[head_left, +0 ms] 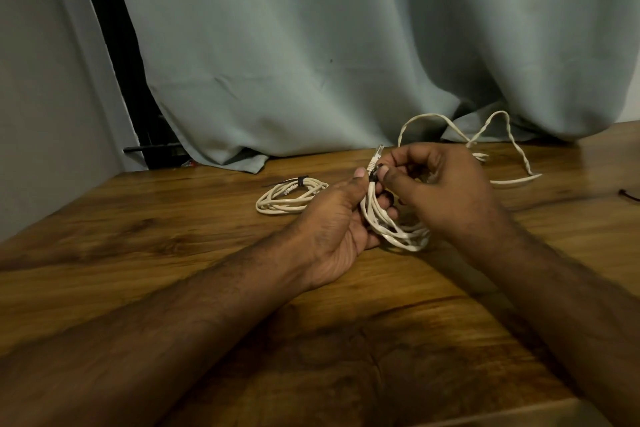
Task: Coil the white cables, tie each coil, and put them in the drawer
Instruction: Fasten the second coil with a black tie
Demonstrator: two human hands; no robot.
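My left hand grips a coil of white cable above the wooden table, with the plug end sticking up past my thumb. My right hand pinches a small black tie at the top of that coil, fingers curled. A second white coil, bound with a black tie, lies flat on the table to the left of my hands. A loose, uncoiled white cable sprawls behind my right hand near the curtain. No drawer is in view.
A grey-green curtain hangs behind the table and bunches on its back edge. A small black tie lies at the far right of the table. A grey wall and a dark frame stand at the left.
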